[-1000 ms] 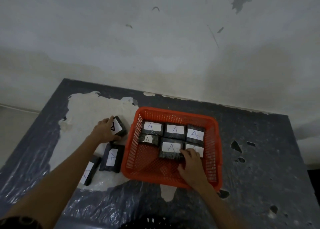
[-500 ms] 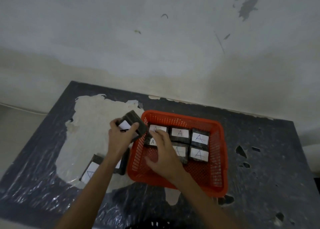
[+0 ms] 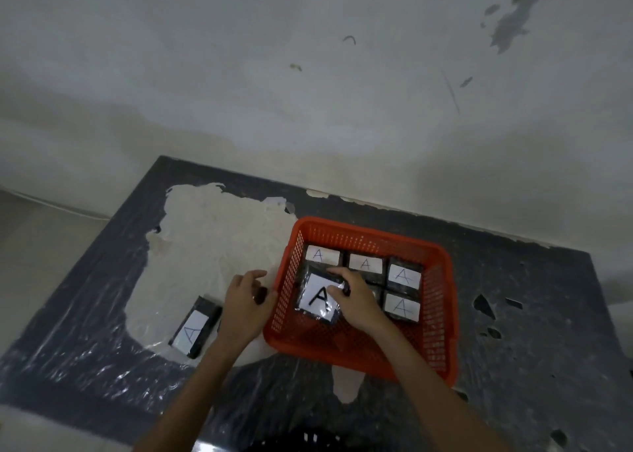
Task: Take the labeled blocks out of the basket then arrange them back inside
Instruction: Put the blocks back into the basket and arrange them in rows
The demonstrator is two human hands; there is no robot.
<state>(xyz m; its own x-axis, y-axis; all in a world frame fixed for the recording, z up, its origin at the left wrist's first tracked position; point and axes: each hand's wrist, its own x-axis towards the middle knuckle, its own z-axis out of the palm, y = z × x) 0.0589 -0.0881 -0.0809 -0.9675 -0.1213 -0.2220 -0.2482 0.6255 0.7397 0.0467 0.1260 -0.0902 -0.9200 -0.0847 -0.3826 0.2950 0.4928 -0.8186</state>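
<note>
Peeling dark table (image 3: pixel 513 314) (pale patch left) w/ orange basket (image 3: pixel 442 314).

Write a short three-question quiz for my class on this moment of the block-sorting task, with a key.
1. True or false: the right hand is holding a block with a bold black A inside the orange basket.
2. Which letter is on every label you can read?
3. Where does the one plainly visible block outside the basket lie?
a) on the table, left of the basket, beside the left hand
b) on the table, right of the basket
c) on top of the basket's rim

Key: 1 true; 2 A; 3 a.
</note>
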